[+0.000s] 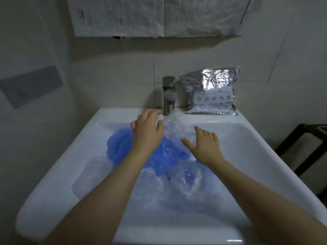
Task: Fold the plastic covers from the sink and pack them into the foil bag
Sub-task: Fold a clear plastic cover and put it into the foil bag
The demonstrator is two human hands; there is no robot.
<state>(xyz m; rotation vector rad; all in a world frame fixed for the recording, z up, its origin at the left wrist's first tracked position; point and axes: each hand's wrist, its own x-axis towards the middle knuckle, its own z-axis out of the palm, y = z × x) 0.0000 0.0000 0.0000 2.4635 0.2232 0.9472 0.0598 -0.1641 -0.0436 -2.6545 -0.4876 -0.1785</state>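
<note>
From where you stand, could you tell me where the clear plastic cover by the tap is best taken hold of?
Pinch the clear cover at its raised crumpled top edge below the tap, coming from above. That edge stands up between the left hand and right hand, free of the blue covers.

Both hands (pixel 147 129) (pixel 203 145) outstretched, fingers spread

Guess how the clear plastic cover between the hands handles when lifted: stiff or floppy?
Likely floppy: the clear plastic cover is crinkled and sags between the left hand and right hand. Probably very light, being thin and see-through. Possibly slippery, as it looks glossy in the sink.
</note>
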